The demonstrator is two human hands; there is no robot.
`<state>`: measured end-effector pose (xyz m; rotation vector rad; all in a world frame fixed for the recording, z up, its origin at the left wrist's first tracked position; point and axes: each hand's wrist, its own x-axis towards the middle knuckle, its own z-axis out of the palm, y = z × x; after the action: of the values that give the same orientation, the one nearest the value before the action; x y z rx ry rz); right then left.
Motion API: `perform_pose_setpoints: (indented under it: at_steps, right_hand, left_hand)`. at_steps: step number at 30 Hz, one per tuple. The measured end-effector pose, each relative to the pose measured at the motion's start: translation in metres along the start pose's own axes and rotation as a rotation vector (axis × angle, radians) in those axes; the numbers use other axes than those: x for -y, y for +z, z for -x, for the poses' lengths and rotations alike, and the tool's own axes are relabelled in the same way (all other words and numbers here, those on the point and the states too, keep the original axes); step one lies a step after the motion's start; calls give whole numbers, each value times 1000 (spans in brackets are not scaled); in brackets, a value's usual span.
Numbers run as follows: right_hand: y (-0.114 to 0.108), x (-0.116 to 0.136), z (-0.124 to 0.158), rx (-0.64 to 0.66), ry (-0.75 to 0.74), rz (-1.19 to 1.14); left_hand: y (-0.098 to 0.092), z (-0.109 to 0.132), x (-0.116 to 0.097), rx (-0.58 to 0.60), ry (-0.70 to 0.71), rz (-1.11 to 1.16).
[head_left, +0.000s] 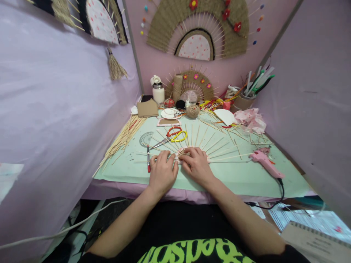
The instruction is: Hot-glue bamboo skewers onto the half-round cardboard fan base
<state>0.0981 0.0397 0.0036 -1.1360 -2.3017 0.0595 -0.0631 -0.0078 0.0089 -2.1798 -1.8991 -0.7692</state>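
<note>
A fan frame of thin wooden sticks [197, 136] lies on the pale green table top, its sticks spreading outward from a small pink-dotted base. My left hand [163, 171] rests on the left side of that base, fingers bent down and thumb against its edge. Beside it, my right hand [197, 165] curls its fingers over the middle and right of the base. Both hands cover most of the base, so their exact grip is partly hidden. Scissors with red and yellow handles [178, 136] lie among the left sticks, near a clear protractor [146, 139]. A pen [148, 159] lies left of my left hand.
A pink glue gun [266, 163] with a black cord lies at the right. Loose sticks [122, 137] are heaped along the left edge. Toward the back stand a white bottle [158, 94], a twine ball [192, 111] and a tool pot [242, 103]. Finished fans [161, 31] hang on the walls.
</note>
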Motion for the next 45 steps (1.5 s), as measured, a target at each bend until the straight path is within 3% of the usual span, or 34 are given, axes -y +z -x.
perform_pose_setpoints:
  at_steps: [45]
  right_hand:
    - [0, 0, 1, -3, -3, 19]
  left_hand:
    - [2, 0, 1, 0, -2, -1]
